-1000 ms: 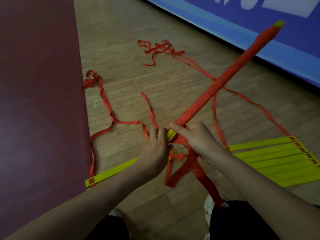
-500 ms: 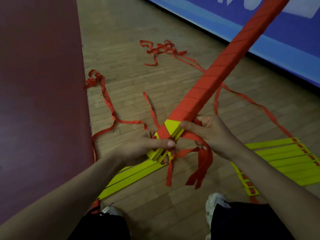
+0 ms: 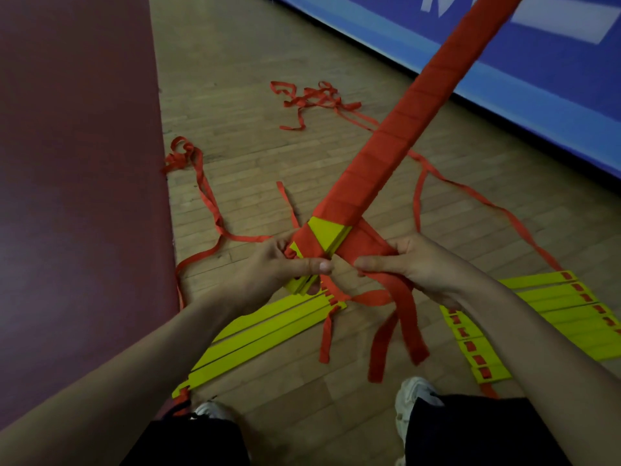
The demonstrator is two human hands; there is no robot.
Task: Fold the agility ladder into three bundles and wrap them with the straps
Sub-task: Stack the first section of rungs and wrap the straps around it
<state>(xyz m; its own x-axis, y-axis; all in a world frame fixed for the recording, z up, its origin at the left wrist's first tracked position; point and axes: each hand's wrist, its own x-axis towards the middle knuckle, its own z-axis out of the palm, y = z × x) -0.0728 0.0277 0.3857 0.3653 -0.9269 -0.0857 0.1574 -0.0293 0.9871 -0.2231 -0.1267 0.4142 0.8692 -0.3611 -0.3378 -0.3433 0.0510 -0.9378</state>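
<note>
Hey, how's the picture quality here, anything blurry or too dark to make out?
Head view: dim overall, no glare. Head view: the hanging strap ends are motion-smeared, while the wrapped bundle, left hand and right hand look fairly sharp.

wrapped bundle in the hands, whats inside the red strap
Stacked yellow rungs show at the bare near end. Farther up, the red strap covers everything inside.

Loose red webbing straps (image 3: 215, 203) are trailing across the wooden plank floor (image 3: 235, 62). Flat yellow plastic rungs (image 3: 268, 334) are lying on either side, leaving bare boards between. The long red-wrapped bundle (image 3: 403, 136) is slanting up across the middle.
</note>
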